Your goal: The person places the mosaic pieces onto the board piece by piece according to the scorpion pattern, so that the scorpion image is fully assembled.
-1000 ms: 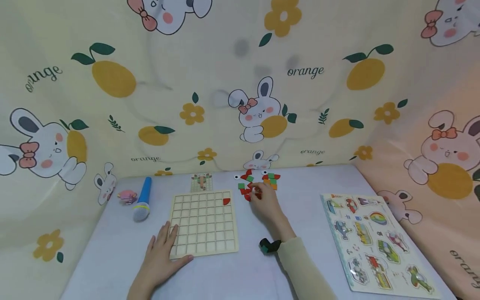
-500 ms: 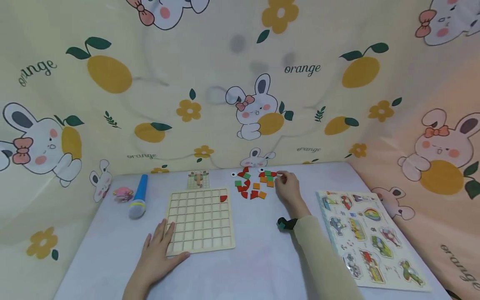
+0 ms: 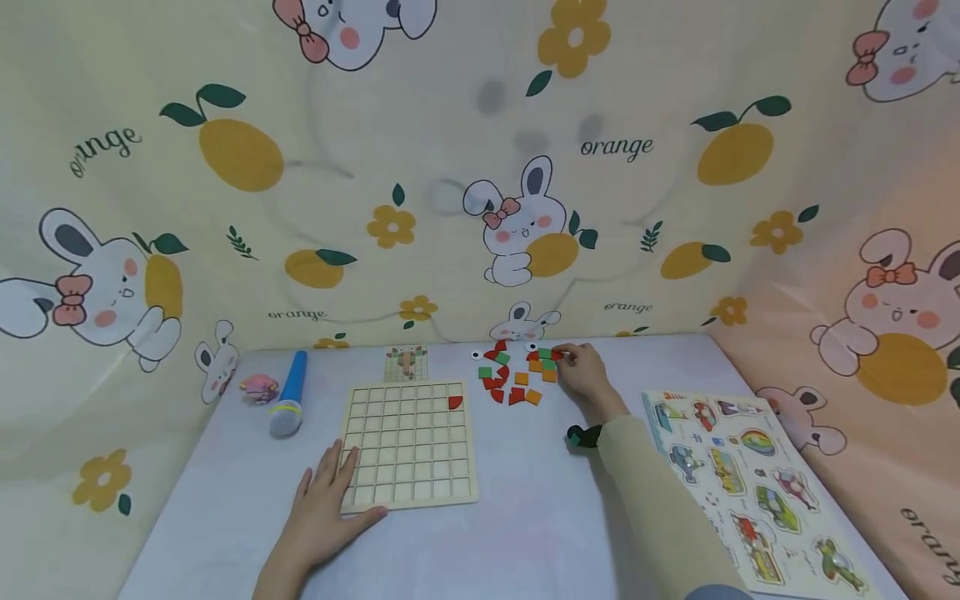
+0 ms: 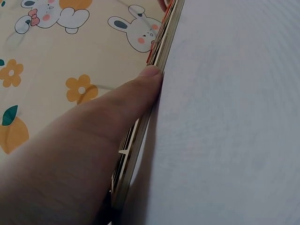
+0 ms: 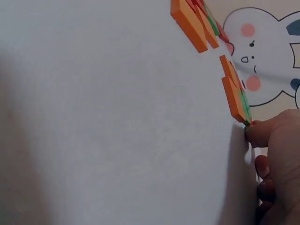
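My left hand (image 3: 318,508) rests spread on the lower left corner of a pale wooden grid board (image 3: 471,450), its thumb along the near edge. In the left wrist view the thumb (image 4: 136,91) presses the board's side (image 4: 161,56). One red quarter-circle tile (image 3: 455,403) sits in the board's upper right cell. At the right end of a group of loose tiles, my right hand (image 3: 588,375) pinches a red tile (image 3: 557,355) between thumb and fingertips. Orange tiles (image 5: 233,98) and a green tile (image 5: 244,105) lie just beside that thumb in the right wrist view.
A pattern card (image 3: 406,363) lies behind the board. Left of it are a blue toy microphone (image 3: 292,392) and a pink toy (image 3: 258,388). A picture puzzle board (image 3: 750,483) lies at the right. A printed cloth (image 3: 450,167) hangs behind the table.
My right hand has moved from over the middle of the tiles to the red tile at their right end, uncovering orange and red tiles. My left hand stays on the board.
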Demonstrator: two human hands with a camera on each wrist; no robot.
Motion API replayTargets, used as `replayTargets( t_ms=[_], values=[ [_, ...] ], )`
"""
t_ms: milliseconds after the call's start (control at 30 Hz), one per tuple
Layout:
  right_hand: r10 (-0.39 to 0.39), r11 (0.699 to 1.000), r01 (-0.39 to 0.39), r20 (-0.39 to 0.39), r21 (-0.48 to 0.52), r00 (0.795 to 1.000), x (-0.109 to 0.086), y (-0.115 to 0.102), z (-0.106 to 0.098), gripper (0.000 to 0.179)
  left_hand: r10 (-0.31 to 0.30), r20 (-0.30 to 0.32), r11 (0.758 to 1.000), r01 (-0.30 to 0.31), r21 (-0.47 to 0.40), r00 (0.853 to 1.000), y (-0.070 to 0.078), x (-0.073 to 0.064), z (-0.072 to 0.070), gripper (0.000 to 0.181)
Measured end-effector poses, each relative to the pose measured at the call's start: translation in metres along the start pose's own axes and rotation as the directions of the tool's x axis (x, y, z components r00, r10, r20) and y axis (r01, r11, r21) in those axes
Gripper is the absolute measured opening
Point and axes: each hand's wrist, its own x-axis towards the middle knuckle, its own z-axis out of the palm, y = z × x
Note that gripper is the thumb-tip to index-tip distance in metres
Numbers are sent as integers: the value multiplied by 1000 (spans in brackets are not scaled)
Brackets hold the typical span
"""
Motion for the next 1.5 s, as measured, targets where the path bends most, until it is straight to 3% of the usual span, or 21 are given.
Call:
replayTargets(
  t_ms=[567,1000,1267,1500],
  values=[
    [-91,995,89,-52,-36,995,-10,2,2,31,-8,-16,1000,8,28,1000,0,-2,0,116],
    [-131,991,131,-33,-1,991,-21,7,-2,31,-4,-15,999,5,33,1000,0,-3,-1,116],
    [-133,991,135,-86,20,987,-24,9,-1,33,0,-14,1000,1,32,1000,-3,1,1,117],
    [-124,992,123,-77,-25,989,-28,8,-1,38,4,-8,999,-3,35,1000,-1,0,0,117]
  ],
)
